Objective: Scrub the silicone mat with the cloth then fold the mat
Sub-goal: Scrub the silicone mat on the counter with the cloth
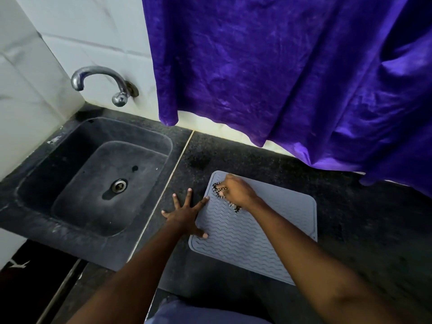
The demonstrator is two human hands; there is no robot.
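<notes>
A grey silicone mat [245, 237] with wavy ridges lies flat on the dark countertop [362, 218], right of the sink. My right hand [236, 191] is closed on a small black-and-white patterned cloth [218, 189] and presses it on the mat's far left corner. Most of the cloth is hidden under the fist. My left hand [187, 215] lies flat with fingers spread on the mat's left edge, thumb and forefinger resting on the mat, the other fingers on the counter.
A dark sink [42, 181] with a metal drain sits to the left, under a curved chrome tap [100, 83] on the tiled wall. A purple cloth [280, 66] hangs over the wall behind the counter, its hem close above the mat's far side.
</notes>
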